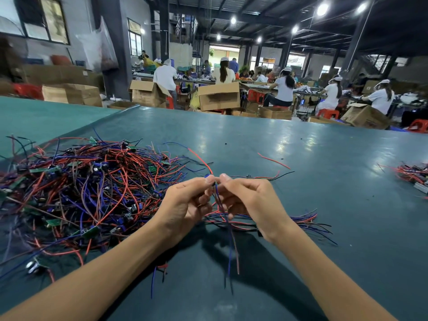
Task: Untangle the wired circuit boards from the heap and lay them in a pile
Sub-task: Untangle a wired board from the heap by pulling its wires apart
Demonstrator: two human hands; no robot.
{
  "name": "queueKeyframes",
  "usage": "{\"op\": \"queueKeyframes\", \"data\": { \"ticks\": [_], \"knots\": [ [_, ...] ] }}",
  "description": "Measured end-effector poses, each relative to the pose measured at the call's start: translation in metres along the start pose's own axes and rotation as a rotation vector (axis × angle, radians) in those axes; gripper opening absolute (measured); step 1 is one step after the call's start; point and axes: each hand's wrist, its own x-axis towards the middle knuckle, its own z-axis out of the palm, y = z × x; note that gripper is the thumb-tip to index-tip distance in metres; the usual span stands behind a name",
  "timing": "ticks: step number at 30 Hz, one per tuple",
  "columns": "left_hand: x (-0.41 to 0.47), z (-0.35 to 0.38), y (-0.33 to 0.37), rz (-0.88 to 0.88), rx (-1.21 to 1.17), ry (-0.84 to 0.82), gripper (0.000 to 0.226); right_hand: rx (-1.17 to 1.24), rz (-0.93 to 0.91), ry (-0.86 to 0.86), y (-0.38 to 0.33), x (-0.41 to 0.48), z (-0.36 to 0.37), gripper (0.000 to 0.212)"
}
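1. Sprawls wide on the left: heap (88, 188) of red, blue and black wires, small green boards caught all through it, thoroughly knotted.
2. Hangs lifted, clear of the heap: one wired board (231, 239), pinched at its top end, blue and red leads dangling almost straight down.
3. Lies flat just behind those leads: small pile (301, 220), wire ends fanned out rightward.

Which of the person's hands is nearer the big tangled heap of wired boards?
Left. The left hand is at the right edge of the heap; the right hand is further right, above the small laid pile. Both pinch one wired board.
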Motion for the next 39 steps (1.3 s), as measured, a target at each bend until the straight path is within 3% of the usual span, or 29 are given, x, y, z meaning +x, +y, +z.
{"op": "queueKeyframes", "data": {
  "ticks": [5, 8, 12, 18, 25, 39],
  "knots": [
    [-0.002, -0.002, 0.002, -0.004, 0.054, 0.021, 0.025, 0.004, 0.044, -0.093, 0.000, -0.004, 0.006, 0.026],
    [-0.002, -0.003, 0.003, 0.003, 0.053, 0.029, 0.030, 0.047, 0.089, -0.103, 0.003, -0.003, 0.006, 0.036],
    [-0.003, -0.006, 0.004, 0.002, 0.134, 0.040, 0.026, 0.048, 0.110, -0.120, 0.004, -0.006, 0.011, 0.021],
    [0.004, -0.009, 0.007, 0.046, 0.256, 0.161, 0.031, 0.026, 0.179, -0.132, 0.001, -0.008, 0.010, 0.020],
    [0.010, -0.018, 0.017, 0.106, 0.229, 0.295, 0.030, -0.011, 0.205, -0.305, -0.009, -0.015, 0.013, 0.020],
    [0.015, -0.019, 0.025, 0.179, 0.172, 0.363, 0.029, -0.045, 0.185, -0.582, -0.019, -0.021, 0.004, 0.018]
  ]
}}
